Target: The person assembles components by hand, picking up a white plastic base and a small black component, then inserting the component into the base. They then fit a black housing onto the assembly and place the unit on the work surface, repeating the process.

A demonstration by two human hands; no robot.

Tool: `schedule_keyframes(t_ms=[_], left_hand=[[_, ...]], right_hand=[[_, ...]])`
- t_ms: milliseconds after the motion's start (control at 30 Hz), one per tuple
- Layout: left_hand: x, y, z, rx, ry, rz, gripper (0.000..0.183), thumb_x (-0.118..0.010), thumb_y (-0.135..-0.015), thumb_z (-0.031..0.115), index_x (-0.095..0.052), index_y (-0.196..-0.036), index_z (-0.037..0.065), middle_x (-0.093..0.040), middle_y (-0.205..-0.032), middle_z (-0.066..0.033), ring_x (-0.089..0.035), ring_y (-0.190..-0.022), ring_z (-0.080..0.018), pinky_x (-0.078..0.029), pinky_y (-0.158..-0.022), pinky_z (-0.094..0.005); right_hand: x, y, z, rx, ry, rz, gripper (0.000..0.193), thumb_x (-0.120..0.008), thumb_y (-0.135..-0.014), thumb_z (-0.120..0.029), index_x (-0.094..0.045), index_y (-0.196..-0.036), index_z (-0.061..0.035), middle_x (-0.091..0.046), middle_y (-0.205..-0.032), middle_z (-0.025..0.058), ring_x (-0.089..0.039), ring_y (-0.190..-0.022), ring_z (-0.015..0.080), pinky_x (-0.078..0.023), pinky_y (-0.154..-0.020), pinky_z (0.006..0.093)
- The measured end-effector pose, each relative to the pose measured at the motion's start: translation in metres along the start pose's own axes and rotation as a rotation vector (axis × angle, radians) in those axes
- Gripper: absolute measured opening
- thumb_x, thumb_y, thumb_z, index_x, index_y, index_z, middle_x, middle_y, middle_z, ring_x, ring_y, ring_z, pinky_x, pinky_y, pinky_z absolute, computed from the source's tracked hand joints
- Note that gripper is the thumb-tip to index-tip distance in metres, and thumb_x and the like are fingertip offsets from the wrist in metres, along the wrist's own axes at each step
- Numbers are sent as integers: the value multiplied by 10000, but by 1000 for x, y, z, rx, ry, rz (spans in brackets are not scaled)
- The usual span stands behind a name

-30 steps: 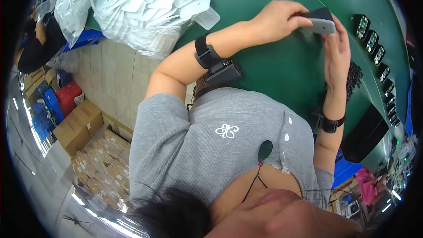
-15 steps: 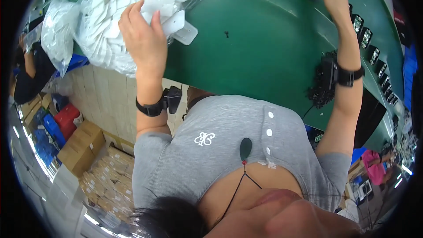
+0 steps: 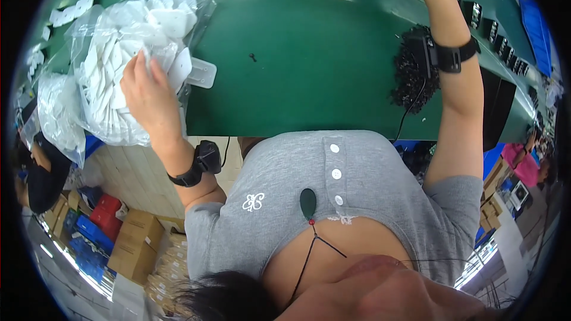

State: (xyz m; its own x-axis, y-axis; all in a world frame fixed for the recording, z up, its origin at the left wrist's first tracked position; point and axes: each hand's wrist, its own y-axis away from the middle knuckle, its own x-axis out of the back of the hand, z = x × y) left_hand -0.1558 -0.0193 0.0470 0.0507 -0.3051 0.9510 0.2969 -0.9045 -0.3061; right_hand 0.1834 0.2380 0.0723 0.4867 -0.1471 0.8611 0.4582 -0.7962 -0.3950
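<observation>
My left hand [image 3: 148,98] rests over a heap of white plastic plates [image 3: 110,53] in a clear plastic bag [image 3: 89,116] at the left of the green table. Its fingers are apart and bent a little, their tips against the plates, and nothing shows gripped in them. One white plate with small holes [image 3: 203,74] lies at the bag's right side, partly past it. My right arm [image 3: 446,18] stretches to the far right, and the hand passes out at the top edge, so its fingers and anything in them are hidden.
A small dark screw [image 3: 253,57] lies on the green table [image 3: 297,83]. By my right forearm is a pile of small black parts [image 3: 410,71]. Black pieces with circuit boards [image 3: 474,15] line the right side. More white plates [image 3: 72,12] lie far left.
My right hand, which held a white plate at the far right, has gone out past the top edge. My view has shifted, and my left hand stays over the bag of plates.
</observation>
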Motion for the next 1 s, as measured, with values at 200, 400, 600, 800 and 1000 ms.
schedule_keyframes(t_ms=[200,400,600,800,1000], left_hand=[[26,0,15,38,141,170,189,-552,-968,96,-655,-1060,-33,-620,-995,-136,-625,-813,-259,-487,-686,-337],[8,18,80,117,1138,-196,139,-564,-948,14,-643,-1050,-37,-602,-936,-74,-630,-705,-103,-506,-568,-215],[-23,27,139,-25,1350,-408,101,-593,-925,4,-642,-991,-55,-607,-895,-95,-637,-653,-125,-519,-526,-235],[-29,28,152,-120,1332,-470,105,-597,-916,-1,-645,-995,-50,-591,-851,-87,-614,-608,-131,-497,-510,-244],[-23,23,165,-120,1371,-495,143,-587,-921,1,-654,-1046,-18,-590,-837,-81,-599,-583,-126,-487,-508,-247]], right_hand=[[62,92,9,-84,28,-177,359,-706,-827,-177,-598,-1141,-41,-587,-987,182,-606,-939,302,-488,-817,408],[57,177,-35,-143,-5,-178,145,-724,-804,-93,-666,-926,-40,-619,-901,72,-584,-798,232,-479,-705,317],[26,207,-46,-141,123,-104,166,-744,-771,-114,-662,-899,-48,-594,-910,70,-563,-836,265,-463,-737,356],[24,206,-48,-134,145,-90,149,-744,-770,-90,-623,-834,-31,-583,-870,67,-557,-800,260,-467,-713,357],[24,195,-57,-424,-254,-38,112,-717,-822,-38,-615,-853,-5,-609,-838,56,-603,-725,167,-490,-641,279]])
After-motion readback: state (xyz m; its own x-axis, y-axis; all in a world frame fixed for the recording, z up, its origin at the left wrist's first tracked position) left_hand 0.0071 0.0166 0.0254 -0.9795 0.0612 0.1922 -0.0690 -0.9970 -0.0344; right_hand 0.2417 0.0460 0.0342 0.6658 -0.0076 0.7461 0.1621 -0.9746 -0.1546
